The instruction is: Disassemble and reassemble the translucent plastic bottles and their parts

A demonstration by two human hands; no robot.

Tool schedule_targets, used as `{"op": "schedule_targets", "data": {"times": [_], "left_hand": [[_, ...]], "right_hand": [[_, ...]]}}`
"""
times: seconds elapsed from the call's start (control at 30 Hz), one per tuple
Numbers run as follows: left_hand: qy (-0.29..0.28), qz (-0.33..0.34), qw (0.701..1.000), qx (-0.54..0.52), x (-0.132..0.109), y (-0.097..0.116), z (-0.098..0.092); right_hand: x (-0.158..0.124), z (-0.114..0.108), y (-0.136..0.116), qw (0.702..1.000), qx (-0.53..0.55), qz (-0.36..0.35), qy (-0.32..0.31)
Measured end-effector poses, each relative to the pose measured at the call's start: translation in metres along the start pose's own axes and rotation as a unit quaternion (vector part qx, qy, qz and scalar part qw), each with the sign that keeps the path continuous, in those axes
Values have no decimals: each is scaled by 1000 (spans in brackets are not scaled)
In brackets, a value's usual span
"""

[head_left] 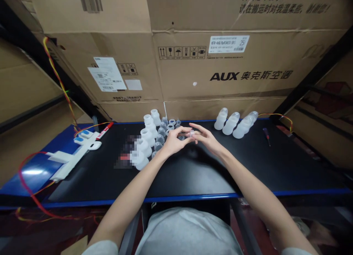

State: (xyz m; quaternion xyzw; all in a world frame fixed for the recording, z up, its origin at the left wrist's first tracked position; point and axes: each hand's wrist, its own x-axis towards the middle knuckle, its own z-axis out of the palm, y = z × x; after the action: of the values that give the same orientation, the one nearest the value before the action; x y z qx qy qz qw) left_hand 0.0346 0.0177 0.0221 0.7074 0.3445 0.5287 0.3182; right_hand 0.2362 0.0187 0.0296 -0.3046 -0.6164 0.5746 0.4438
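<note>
My left hand (176, 140) and my right hand (207, 138) meet above the middle of the black table mat. Between their fingertips they hold a small translucent piece (192, 133), perhaps a bottle teat or ring; its exact kind is partly hidden by the fingers. Just left of my left hand stands a row of open, frosted white bottles (148, 136). Beside them runs a row of clear dome caps (160, 139). Screw rings (170, 127) and small clear teats (178, 121) lie behind my left hand, which covers some of them.
Several capped bottles (231, 123) stand at the back right, near a small screwdriver (266, 136). On the left lie a white power strip (72, 161), a red marker (104, 130) and loose cables. A large cardboard box (182, 71) walls off the back.
</note>
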Motion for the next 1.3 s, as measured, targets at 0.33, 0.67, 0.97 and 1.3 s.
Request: {"op": "schedule_targets", "data": {"times": [0.33,0.67,0.97,1.3], "left_hand": [[-103,132,963,209,-8,21,-4],[130,202,867,437,-135,72,-13],[282,48,797,532,-187,43,-102],[311,51,786,531,-156,41,-118]], "right_hand": [[4,-17,18,995,-85,-51,-31],[8,-12,26,966,-252,-56,-13],[3,12,36,917,-370,-115,-94],[-8,16,33,899,-405,-139,-94]]}}
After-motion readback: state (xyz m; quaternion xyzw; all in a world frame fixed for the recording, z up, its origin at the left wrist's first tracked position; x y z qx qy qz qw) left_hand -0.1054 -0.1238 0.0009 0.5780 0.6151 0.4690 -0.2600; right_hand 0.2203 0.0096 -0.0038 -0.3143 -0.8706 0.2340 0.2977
